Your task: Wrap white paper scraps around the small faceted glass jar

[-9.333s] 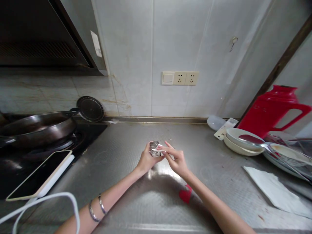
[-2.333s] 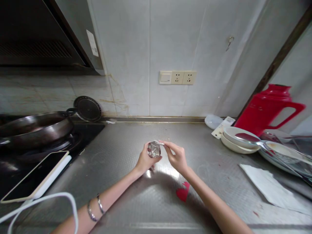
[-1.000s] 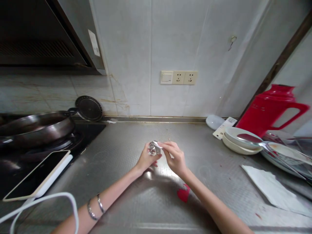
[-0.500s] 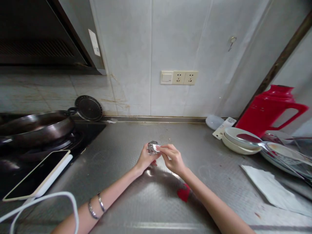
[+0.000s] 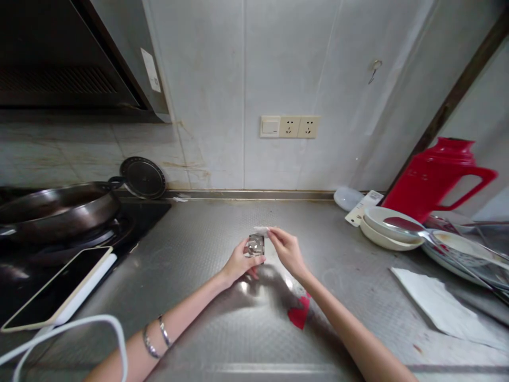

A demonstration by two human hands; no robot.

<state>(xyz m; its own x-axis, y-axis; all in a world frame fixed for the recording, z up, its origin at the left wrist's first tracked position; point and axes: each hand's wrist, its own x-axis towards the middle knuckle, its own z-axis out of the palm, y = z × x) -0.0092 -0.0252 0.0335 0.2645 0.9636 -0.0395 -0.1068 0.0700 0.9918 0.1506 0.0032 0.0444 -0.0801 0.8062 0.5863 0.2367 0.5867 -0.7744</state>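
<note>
My left hand (image 5: pixel 239 263) is wrapped round a small clear glass (image 5: pixel 256 245), held just above the steel counter (image 5: pixel 191 313). Pinched in the fingertips of my right hand (image 5: pixel 289 252) is a small white piece of tissue (image 5: pixel 261 230), at the top edge of the glass. Part of the glass is covered by my left fingers. Below my right wrist a red heart-shaped patch (image 5: pixel 298 313) shows on the counter.
At left, a pan (image 5: pixel 59 209) sits on the black stove, with a phone (image 5: pixel 59 289) and white cable (image 5: pixel 79 319) in front. To the right are a red thermos (image 5: pixel 431 178), stacked bowls (image 5: pixel 392 241), plates (image 5: pixel 441 260) and a folded tissue (image 5: pixel 437 305). A range hood (image 5: pixel 71 63) overhangs the stove.
The glass has turned so that its side now faces me. My right hand has drawn the white tissue from the glass's opening up to its top edge, slightly right.
</note>
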